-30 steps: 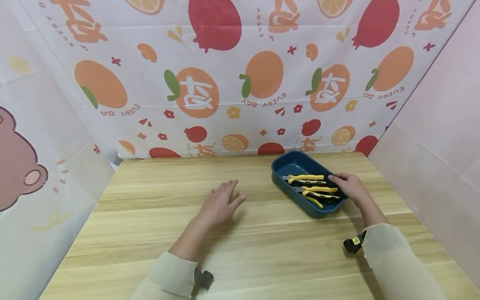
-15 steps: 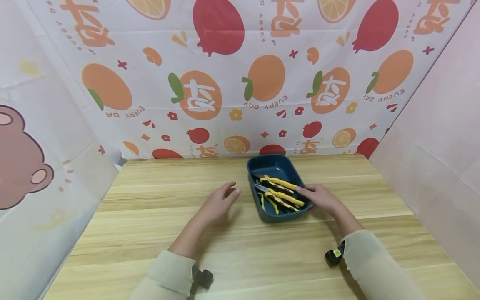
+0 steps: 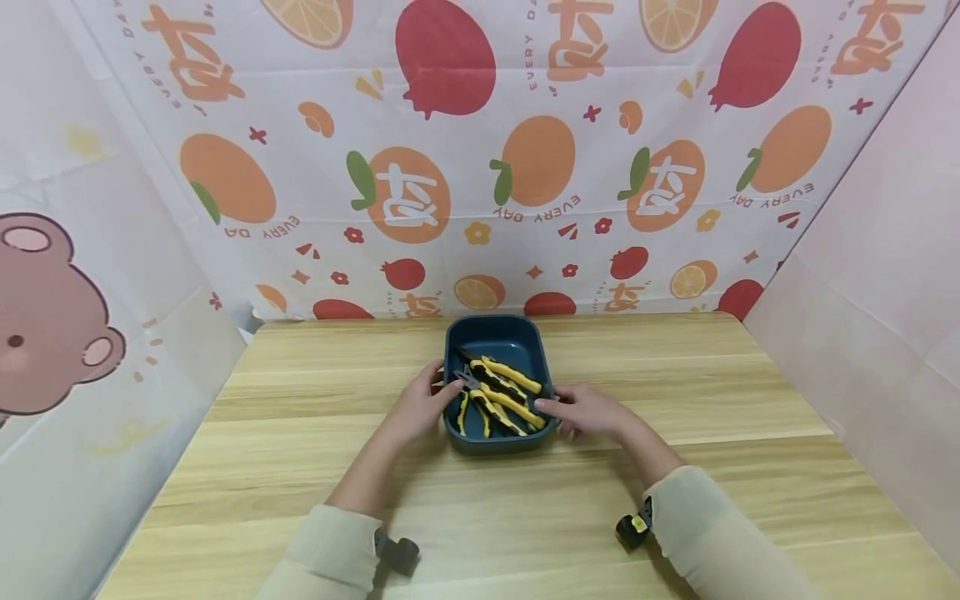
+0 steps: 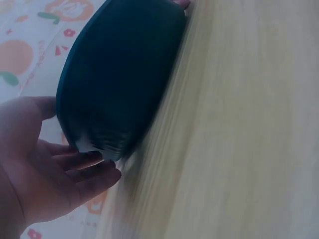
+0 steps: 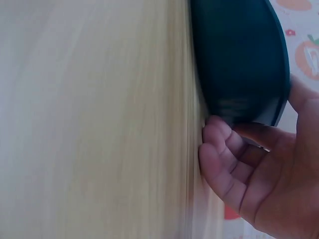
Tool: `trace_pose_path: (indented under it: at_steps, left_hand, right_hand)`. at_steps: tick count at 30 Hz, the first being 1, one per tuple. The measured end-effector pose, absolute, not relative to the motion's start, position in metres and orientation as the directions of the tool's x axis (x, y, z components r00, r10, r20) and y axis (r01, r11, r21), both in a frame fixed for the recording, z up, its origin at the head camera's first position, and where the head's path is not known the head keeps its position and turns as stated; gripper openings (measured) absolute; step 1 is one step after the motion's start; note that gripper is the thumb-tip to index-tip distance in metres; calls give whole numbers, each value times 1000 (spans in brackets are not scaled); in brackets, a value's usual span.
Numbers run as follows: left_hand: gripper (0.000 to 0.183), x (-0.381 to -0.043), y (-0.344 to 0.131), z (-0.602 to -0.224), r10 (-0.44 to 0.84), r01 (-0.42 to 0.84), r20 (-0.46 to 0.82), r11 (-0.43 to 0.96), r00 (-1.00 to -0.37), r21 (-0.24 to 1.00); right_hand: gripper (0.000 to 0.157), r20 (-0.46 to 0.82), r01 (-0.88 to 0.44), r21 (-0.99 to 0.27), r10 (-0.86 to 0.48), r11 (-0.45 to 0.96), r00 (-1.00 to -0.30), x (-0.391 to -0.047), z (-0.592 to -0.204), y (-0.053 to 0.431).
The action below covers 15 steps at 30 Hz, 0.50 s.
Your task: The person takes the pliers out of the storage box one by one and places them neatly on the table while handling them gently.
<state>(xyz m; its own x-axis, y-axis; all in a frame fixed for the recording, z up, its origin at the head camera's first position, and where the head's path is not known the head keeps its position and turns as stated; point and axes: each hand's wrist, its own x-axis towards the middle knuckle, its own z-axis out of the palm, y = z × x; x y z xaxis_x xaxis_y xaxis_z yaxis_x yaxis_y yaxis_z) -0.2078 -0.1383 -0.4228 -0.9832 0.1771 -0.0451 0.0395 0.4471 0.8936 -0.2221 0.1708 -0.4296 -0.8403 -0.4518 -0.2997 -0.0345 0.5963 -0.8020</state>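
A dark blue plastic tray [image 3: 498,443] with rounded corners sits between both hands at the middle of the table. Inside it lie several pliers [image 3: 504,396] with yellow and black handles, piled toward the near end. My left hand [image 3: 416,407] holds the tray's left side, thumb over the rim and fingers on the outer wall, as the left wrist view also shows. On the opposite side my right hand [image 3: 592,412] grips the rim with the thumb, its other fingers curled against the wall [image 5: 239,59] in the right wrist view.
The wooden table [image 3: 300,467] stretches out around the tray. A fruit-print cloth [image 3: 465,167] hangs along its back edge. Pale cloth walls [image 3: 885,275] stand at the left and right. Each wrist carries a small black camera [image 3: 397,554].
The right hand has brought the tray leftward from the right side of the table, turning it straighter. My left hand has come to the tray's left side and taken hold.
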Motion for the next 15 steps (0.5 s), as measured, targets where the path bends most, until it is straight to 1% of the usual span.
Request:
trace_pose_path:
  at_steps: [5, 8, 15]
  left_hand:
    - [58, -212, -158, -426, 128, 28, -32, 444, -991, 895]
    - [57, -211, -171, -426, 104, -4, -56, 448, -993, 894]
    - [55, -205, -205, -426, 52, -50, -82, 440, -995, 896]
  right_hand:
    - [52, -299, -73, -800, -501, 595, -812, -221, -428, 148]
    - [53, -287, -96, -802, -521, 589, -803, -219, -429, 134]
    - [66, -274, -130, -797, -544, 590, -793, -217, -430, 100]
